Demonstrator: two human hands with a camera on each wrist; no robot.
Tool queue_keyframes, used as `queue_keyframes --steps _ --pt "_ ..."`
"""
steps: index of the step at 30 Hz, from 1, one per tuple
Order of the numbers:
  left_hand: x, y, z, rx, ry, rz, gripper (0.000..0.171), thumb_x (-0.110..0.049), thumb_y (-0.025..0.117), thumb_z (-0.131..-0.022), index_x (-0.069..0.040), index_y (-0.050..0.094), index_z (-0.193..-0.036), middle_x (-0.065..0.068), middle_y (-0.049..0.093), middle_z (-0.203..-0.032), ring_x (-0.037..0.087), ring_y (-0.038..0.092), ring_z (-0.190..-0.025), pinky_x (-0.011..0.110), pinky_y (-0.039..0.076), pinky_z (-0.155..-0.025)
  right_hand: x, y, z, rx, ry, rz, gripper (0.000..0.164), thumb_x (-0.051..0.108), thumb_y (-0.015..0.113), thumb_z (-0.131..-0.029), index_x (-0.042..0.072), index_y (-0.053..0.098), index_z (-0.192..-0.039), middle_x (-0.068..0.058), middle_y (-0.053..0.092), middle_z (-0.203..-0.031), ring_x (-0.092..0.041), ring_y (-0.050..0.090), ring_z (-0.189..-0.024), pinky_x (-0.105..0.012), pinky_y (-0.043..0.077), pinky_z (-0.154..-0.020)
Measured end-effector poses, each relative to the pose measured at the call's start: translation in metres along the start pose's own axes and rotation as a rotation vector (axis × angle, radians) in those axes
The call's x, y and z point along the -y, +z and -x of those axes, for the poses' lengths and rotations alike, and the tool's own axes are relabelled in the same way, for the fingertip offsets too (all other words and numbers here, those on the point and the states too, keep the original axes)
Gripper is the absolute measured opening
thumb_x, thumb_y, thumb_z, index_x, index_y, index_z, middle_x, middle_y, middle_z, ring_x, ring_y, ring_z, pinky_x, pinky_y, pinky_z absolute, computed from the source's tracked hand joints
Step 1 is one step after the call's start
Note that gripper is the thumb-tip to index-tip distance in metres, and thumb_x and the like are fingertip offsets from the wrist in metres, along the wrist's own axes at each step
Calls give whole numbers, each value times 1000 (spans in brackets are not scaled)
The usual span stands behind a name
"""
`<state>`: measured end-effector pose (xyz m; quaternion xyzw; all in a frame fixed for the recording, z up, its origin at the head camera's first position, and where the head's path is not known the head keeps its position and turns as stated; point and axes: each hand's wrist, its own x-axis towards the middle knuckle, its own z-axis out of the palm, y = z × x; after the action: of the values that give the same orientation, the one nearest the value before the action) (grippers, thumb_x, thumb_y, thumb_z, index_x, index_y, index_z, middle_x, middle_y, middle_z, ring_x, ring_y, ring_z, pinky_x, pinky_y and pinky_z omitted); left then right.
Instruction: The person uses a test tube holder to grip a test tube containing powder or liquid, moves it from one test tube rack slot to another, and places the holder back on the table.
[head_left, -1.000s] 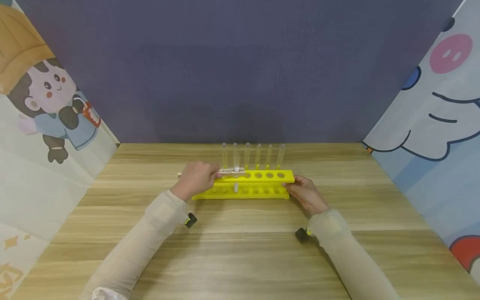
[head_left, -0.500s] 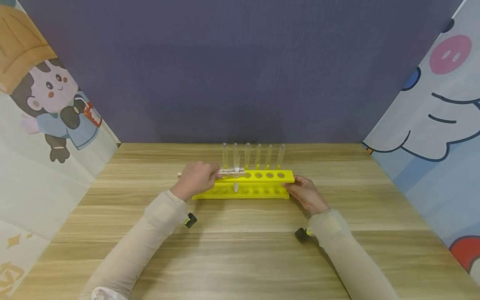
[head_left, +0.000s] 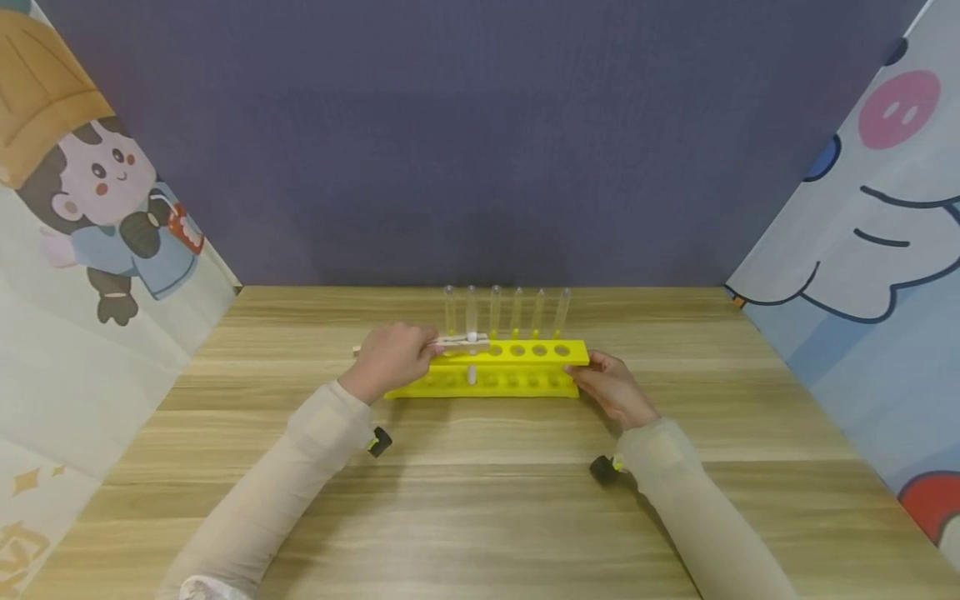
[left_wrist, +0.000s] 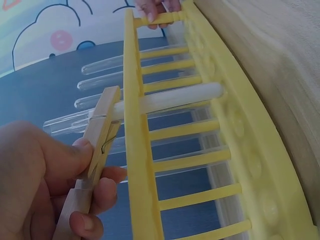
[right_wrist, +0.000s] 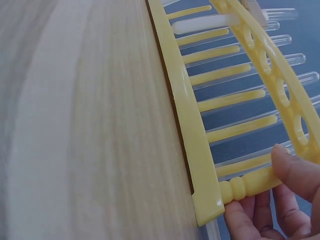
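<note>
My left hand (head_left: 392, 358) grips a wooden test tube holder (left_wrist: 102, 125), thumb on one side and fingers curled on the other. The holder's tip is around a test tube (left_wrist: 185, 96) with white contents, just above the top plate. That tube stands upright in a hole of the yellow test tube rack (head_left: 540, 357), its lower end at the base. My right hand (head_left: 615, 387) holds the rack's right end post (right_wrist: 255, 181), thumb and fingers on either side of it. The left end of the rack is hidden behind my left hand.
Several clear tubes (head_left: 517, 312) sit upside down on the yellow pegs (right_wrist: 240, 101) along the back of the rack. The rack stands on a wood-grain table (head_left: 480, 500). A dark panel (head_left: 480, 150) rises behind, with printed side walls (head_left: 862, 250) left and right.
Hardly anything differs. The left hand and wooden holder have shifted very slightly left; the right hand and rack stay in place.
</note>
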<state>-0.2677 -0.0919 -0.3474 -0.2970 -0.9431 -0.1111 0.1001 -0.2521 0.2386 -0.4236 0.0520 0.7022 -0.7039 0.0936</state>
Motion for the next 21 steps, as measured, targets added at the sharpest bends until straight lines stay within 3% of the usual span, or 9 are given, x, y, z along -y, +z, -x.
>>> queue_keyframes --steps 21 --pt "0 -6 -2 -29 -21 -23 33 -26 56 -95 -15 47 -65 -5 28 -50 9 23 -45 24 21 -42 -1 -1 -2 8 2 -7 39 5 59 -92 -9 45 -125 4 58 -101 -3 56 -89 -19 46 -88"
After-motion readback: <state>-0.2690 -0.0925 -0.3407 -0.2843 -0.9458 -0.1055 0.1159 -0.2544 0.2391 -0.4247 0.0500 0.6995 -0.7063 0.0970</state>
